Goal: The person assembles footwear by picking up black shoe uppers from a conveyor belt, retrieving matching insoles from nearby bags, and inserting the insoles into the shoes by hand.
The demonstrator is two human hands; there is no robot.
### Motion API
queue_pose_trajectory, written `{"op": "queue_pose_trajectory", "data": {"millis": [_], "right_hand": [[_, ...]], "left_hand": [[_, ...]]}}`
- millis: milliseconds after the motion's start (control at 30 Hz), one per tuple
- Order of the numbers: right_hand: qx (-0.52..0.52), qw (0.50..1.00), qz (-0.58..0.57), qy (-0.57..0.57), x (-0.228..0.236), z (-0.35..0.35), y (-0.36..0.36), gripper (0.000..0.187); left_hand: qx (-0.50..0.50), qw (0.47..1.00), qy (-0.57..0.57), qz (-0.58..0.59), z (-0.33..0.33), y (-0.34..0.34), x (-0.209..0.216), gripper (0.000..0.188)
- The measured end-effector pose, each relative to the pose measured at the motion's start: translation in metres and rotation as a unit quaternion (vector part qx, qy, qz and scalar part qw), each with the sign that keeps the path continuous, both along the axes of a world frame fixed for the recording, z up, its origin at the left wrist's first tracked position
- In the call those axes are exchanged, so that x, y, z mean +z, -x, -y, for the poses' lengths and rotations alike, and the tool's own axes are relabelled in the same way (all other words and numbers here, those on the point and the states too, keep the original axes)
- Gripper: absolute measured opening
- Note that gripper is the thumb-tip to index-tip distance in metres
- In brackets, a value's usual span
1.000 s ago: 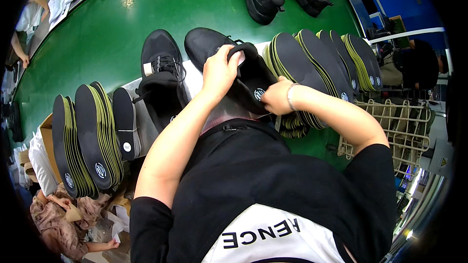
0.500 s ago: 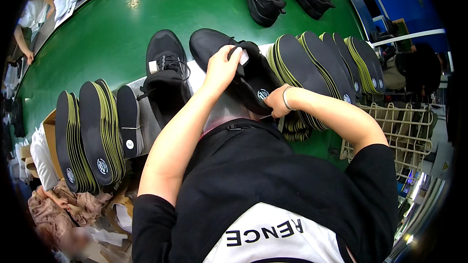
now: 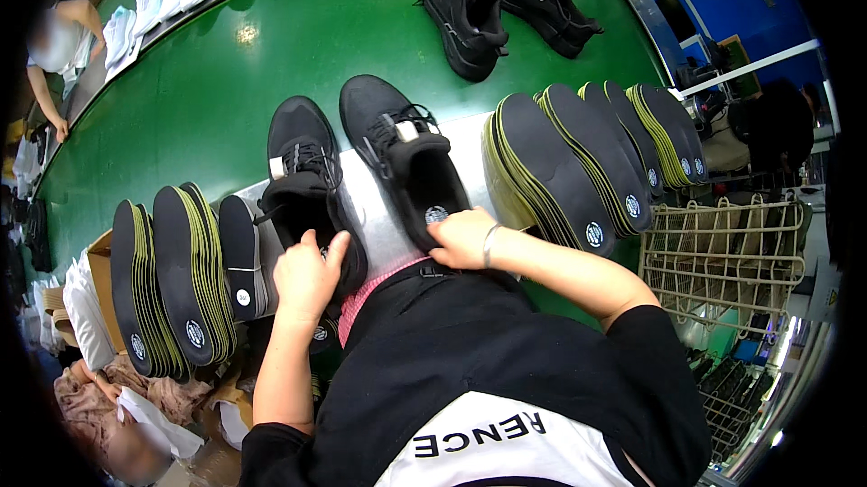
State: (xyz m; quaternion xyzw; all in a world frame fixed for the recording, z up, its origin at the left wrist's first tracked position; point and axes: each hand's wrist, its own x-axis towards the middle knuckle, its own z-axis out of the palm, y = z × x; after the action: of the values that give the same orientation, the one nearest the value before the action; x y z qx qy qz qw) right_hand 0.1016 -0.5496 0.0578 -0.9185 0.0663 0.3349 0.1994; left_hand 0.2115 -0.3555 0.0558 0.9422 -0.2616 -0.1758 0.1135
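Two black lace-up sneakers lie side by side in front of me, toes pointing away. My left hand is at the heel opening of the left sneaker, thumb and fingers closed on its rim. My right hand grips the heel of the right sneaker, thumb at the inside edge. An insole with a pale round print shows inside that right sneaker. Both tongues carry a small white label. The fingers beneath each heel are hidden.
Stacks of black insoles with yellow-green edges stand left and right. Another pair of black sneakers lies farther out on the green table. A wire rack is at right. Other people work at far left and lower left.
My left hand has left the right sneaker's tongue and moved to the left sneaker's heel. The right sneaker has turned straighter and its tongue lies back; my right hand stays at its heel.
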Motion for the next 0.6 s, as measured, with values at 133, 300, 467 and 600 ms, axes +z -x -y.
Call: {"op": "queue_pose_trajectory", "data": {"millis": [133,300,467,600], "right_hand": [[0.022,0.996,0.072,-0.051,-0.001,-0.030,-0.024,0.023],[0.102,0.977,0.153,-0.111,-0.004,-0.032,-0.024,0.031],[-0.054,0.853,0.491,-0.169,0.013,0.018,-0.022,0.023],[-0.185,0.870,0.432,-0.151,-0.009,0.073,-0.030,0.023]], "left_hand": [[0.008,0.997,0.038,-0.073,0.033,0.001,-0.002,0.077],[0.025,0.994,0.081,0.069,0.052,-0.020,-0.028,0.047],[0.069,0.986,0.138,0.063,0.044,-0.049,-0.028,0.032],[0.092,0.982,0.153,0.056,0.063,-0.114,-0.018,0.034]]}}
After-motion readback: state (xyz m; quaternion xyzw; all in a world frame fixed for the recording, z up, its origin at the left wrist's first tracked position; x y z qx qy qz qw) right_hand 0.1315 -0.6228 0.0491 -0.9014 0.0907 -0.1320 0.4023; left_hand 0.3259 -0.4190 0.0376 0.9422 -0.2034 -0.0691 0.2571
